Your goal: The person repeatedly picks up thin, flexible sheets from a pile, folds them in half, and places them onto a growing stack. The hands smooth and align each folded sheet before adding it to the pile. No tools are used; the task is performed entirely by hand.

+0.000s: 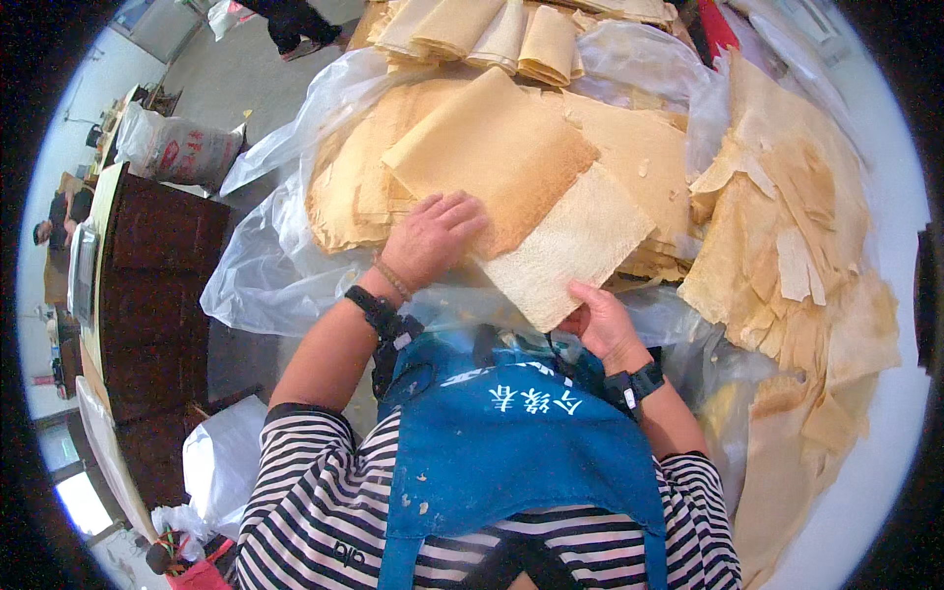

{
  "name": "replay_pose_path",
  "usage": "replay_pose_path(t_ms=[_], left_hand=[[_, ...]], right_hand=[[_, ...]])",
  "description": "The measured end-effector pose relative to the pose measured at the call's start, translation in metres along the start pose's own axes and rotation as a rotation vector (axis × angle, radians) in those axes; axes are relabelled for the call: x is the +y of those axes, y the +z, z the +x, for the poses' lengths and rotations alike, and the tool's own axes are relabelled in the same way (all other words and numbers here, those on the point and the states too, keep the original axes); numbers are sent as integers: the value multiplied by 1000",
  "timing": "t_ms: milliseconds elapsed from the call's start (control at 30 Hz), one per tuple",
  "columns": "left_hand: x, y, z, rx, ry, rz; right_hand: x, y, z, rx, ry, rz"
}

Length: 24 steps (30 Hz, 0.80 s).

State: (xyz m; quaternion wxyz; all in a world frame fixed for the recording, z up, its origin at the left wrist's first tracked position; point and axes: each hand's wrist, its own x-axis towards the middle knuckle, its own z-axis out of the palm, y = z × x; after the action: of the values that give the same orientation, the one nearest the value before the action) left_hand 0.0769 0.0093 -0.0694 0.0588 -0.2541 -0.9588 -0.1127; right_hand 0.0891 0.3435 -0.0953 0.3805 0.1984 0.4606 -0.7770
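A thin tan sheet (509,147), perhaps tofu skin, lies on top of a pile in front of me. Its near right part shows a pale, rough-textured face (571,247), as if folded over; a straight edge divides it from the smoother tan face. My right hand (601,321) pinches the near corner of the pale part, thumb on top and fingers beneath. My left hand (439,236) rests palm down at the sheet's near left edge, fingers extended; its thumb is hidden. More tan sheets (634,162) are layered underneath.
Several folded sheet bundles (549,44) sit beyond the pile. Torn, wrinkled sheets (796,206) hang or lie at the right. Clear plastic film (258,273) surrounds the pile. At left stand a dark wooden cabinet (162,295) and a filled sack (181,151). A person's legs (299,29) show at the top.
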Motion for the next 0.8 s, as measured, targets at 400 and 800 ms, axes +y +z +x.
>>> replay_pose_path(t_ms=[400, 800], left_hand=[[22, 0, -6, 83, -86, -276], [-47, 21, 3, 187, -880, -867]], right_hand=[[-16, 61, -16, -398, -160, -410], [-79, 97, 59, 98, -1371, -1782]])
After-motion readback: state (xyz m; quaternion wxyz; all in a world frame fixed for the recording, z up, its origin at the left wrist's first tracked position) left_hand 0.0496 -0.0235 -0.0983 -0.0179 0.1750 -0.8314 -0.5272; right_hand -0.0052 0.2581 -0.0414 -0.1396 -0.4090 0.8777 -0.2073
